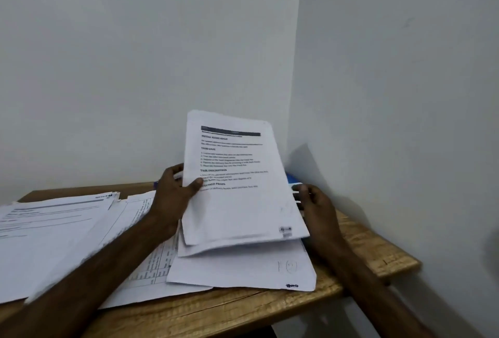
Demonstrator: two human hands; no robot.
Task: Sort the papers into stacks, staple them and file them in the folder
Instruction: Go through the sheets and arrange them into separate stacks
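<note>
My left hand (175, 189) grips the left edge of a small sheaf of printed papers (237, 202), thumb on the front page, holding it tilted up above the desk. At the sheaf's right edge my right hand (316, 202) reaches behind it, fingers on a white object that the papers mostly hide; whether it grips that object is unclear. A blue thing (293, 178), perhaps the folder, peeks out behind the sheaf near the wall corner. Under the sheaf lies a white sheet (243, 270) flat on the desk. No stapler is visible.
A wooden desk (372, 245) stands in a room corner, with white walls behind and to the right. Overlapping printed papers (54, 229) cover its left half, and a sheet with a table (151, 264) lies under my left forearm. The desk's right edge drops off.
</note>
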